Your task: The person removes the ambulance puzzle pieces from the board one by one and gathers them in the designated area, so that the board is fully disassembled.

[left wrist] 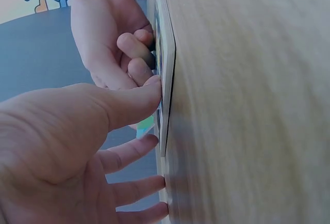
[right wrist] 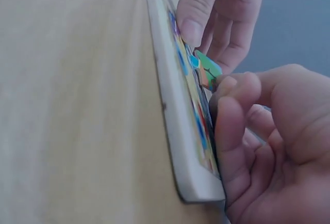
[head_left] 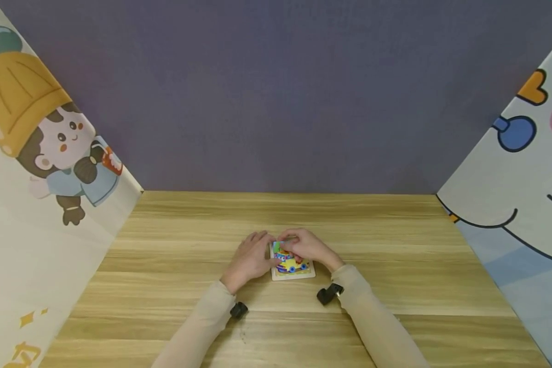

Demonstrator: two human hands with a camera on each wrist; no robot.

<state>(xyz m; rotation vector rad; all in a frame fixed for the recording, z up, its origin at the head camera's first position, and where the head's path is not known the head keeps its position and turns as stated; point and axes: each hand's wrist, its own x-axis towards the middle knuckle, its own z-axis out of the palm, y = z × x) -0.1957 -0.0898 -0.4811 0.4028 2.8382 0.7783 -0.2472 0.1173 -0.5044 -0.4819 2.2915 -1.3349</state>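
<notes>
Evidently, the right hand (head_left: 303, 247) pinches a green piece (right wrist: 208, 68) between its fingertips, tilted above the puzzle board (right wrist: 178, 131) just under that grip. Beside it, the left hand (head_left: 250, 258) has its fingers spread and its thumb on the board's face. The piece might slip if the pinch loosens; the board might skid if the thumb lifts. Beyond the grip, the table (head_left: 188, 225) meets a dark wall (head_left: 285, 102).
</notes>
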